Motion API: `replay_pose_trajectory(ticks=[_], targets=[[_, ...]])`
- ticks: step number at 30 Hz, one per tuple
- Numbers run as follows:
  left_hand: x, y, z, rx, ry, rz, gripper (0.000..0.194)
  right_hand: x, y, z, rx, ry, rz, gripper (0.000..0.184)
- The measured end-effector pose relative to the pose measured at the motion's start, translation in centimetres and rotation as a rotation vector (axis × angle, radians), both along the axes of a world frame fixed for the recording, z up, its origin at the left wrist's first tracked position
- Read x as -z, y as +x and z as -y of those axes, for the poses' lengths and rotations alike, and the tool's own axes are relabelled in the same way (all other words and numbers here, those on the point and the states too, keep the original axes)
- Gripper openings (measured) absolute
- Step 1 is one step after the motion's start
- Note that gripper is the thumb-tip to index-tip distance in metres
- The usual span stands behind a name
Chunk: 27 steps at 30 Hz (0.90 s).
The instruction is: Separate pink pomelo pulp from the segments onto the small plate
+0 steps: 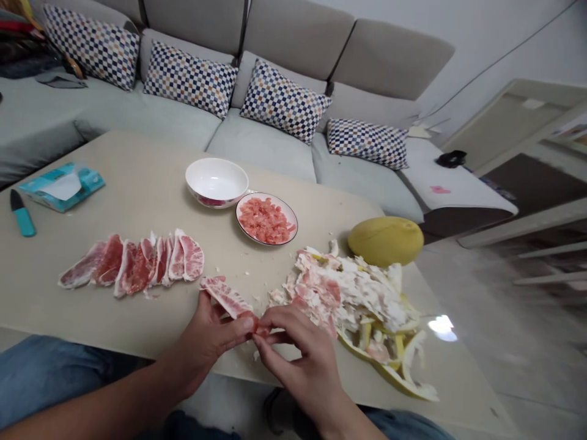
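One pomelo segment (228, 297) is gripped above the table (137, 183) edge by left hand (208, 342) and right hand (300, 354), fingers pinched shut on its end. Pulp may be crushed or dropped if membrane is pulled hard; peel pile (362, 305) lies just beside.

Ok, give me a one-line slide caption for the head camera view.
Both hands, left hand and right hand, grip a pomelo segment beside a peel pile.
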State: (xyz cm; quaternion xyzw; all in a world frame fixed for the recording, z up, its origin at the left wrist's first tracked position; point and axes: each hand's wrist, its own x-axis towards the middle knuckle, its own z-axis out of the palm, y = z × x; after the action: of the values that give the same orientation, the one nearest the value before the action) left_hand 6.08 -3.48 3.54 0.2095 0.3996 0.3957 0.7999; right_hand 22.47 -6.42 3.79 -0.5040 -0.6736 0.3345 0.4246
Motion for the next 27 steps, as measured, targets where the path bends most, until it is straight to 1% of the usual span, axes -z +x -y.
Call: replay_pose_trajectory(ticks=[3, 8, 12, 14, 15, 17, 19, 21, 22, 24, 27], targets=[[-0.1, 0.2, -0.1, -0.040, -0.011, -0.045, 0.068, 0.1, 0.0, -0.1, 0.017, -0.069, -0.055, 0.013], [0.0, -0.1, -0.2, -0.020, -0.034, -0.029, 0.070, 0.1, 0.2, -0.2, 0.035, -0.223, -0.154, 0.007], [0.4, -0.4, -0.2, 0.016, -0.001, 0.025, 0.061, 0.4, 0.3, -0.4, 0.037, -0.261, -0.163, 0.007], [0.7, -0.4, -0.1, 0.004, 0.005, 0.038, 0.057, 0.7, 0.3, -0.4, 0.037, -0.240, -0.125, 0.008], [0.7, -0.3, -0.1, -0.005, 0.007, 0.044, 0.056, 0.8, 0.3, -0.4, 0.038, -0.216, -0.095, 0.011], [0.7, -0.2, 0.0, -0.016, 0.006, 0.044, 0.057, 1.2, 0.2, -0.3, 0.033, -0.141, -0.016, 0.023], [0.5, -0.1, 0.1, -0.018, 0.006, 0.032, 0.059, 1.3, 0.2, -0.2, 0.019, -0.051, 0.061, 0.028], [0.3, 0.0, 0.1, -0.022, 0.008, 0.021, 0.060, 1.3, 0.0, -0.2, 0.012, 0.005, 0.093, 0.021], [0.2, -0.1, 0.0, -0.025, 0.010, 0.015, 0.059, 1.2, 0.0, -0.2, 0.019, 0.009, 0.083, 0.016], [0.1, -0.1, -0.1, -0.030, 0.014, 0.008, 0.058, 1.0, -0.1, -0.2, 0.052, -0.047, 0.035, 0.011], [0.2, -0.2, -0.2, -0.038, -0.005, -0.002, 0.061, 0.9, -0.1, -0.4, 0.099, -0.231, -0.068, 0.011]])
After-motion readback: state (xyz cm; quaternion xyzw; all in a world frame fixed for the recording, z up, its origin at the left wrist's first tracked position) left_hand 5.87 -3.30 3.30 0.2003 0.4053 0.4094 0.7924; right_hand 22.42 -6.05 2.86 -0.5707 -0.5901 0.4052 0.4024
